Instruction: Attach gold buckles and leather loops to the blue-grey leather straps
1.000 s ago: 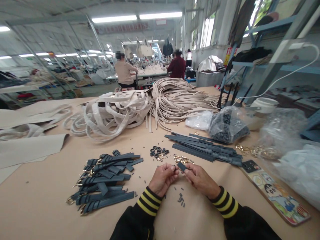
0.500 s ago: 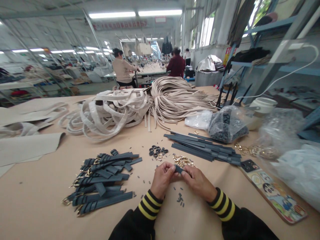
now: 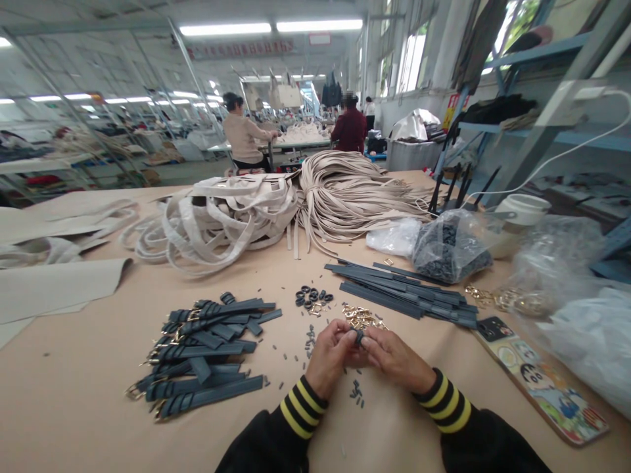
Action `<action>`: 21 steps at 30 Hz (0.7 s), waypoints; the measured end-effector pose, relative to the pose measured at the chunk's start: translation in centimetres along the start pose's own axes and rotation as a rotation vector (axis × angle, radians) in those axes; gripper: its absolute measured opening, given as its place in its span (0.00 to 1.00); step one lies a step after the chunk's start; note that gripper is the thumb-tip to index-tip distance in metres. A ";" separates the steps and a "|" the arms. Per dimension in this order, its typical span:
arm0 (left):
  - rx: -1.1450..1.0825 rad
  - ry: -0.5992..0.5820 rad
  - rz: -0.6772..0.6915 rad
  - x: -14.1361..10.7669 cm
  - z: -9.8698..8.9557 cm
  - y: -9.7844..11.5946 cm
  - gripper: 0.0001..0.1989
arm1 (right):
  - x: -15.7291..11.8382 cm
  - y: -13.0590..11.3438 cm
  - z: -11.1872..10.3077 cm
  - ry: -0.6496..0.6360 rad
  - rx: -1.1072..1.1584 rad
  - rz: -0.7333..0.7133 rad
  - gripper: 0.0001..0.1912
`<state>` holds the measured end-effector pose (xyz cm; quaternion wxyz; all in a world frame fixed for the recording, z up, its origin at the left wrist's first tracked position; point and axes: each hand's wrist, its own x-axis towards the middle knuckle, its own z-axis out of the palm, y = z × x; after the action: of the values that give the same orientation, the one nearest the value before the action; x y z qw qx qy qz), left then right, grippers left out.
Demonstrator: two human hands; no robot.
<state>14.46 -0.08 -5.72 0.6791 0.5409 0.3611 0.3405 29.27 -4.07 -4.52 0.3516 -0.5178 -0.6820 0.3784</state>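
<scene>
The long workroom runs back under strip lights [image 3: 224, 29], with a person in beige [image 3: 247, 136] and a person in dark red [image 3: 349, 129] farther off. The bench [image 3: 83, 381], smooth and tan, carries bulky pale straps [image 3: 211, 226] and a tied beige bundle [image 3: 340, 187] along its far part, probably to keep the near part for handwork. Buckled straps [image 3: 211, 348] are heaped left and dark strips [image 3: 404, 294] lie flat right, seemingly to keep the two sorts apart. Between them the left hand [image 3: 329, 355] and right hand [image 3: 397, 358] meet, fingertips pinching one dark piece [image 3: 357, 336] from both sides, likely to steady it. Dark loops [image 3: 309, 299] and gold buckles [image 3: 362, 315] sit just beyond, presumably for easy reach; tiny dark bits [image 3: 356, 393] lie scattered nearer.
</scene>
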 end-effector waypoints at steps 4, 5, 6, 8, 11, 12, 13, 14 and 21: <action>0.005 0.015 -0.053 0.0 0.1 0.0 0.14 | -0.1 0.5 0.6 0.093 -0.054 0.072 0.13; 0.018 -0.018 -0.047 -0.1 0.2 0.0 0.14 | -0.2 0.5 0.7 0.108 -0.053 0.080 0.12; 0.022 -0.057 -0.044 -0.2 0.3 -0.1 0.14 | -0.2 0.4 0.8 0.116 -0.047 0.079 0.11; 0.022 -0.107 -0.063 -0.3 0.7 -0.3 0.15 | -0.3 0.2 0.9 0.104 -0.041 0.074 0.11; 0.045 -0.042 -0.087 -0.4 0.9 -0.6 0.15 | -0.1 -0.1 0.8 0.079 -0.075 0.081 0.11; 0.056 -0.014 -0.077 -0.4 0.9 -0.7 0.15 | 0.0 -0.1 0.8 0.071 -0.083 0.079 0.11; 0.069 0.007 -0.058 -0.3 0.8 -0.7 0.15 | 0.0 -0.2 0.7 0.059 -0.084 0.072 0.10; 0.081 0.019 -0.036 -0.3 0.8 -0.7 0.15 | 0.1 -0.3 0.6 0.046 -0.078 0.062 0.10; 0.061 0.040 -0.030 0.2 -0.4 -0.3 0.16 | -0.1 -0.8 -0.2 -0.118 0.215 0.204 0.11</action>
<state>14.23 0.30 -6.07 0.6598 0.5491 0.3929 0.3299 29.11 -4.28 -3.75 0.3243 -0.5205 -0.6008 0.5127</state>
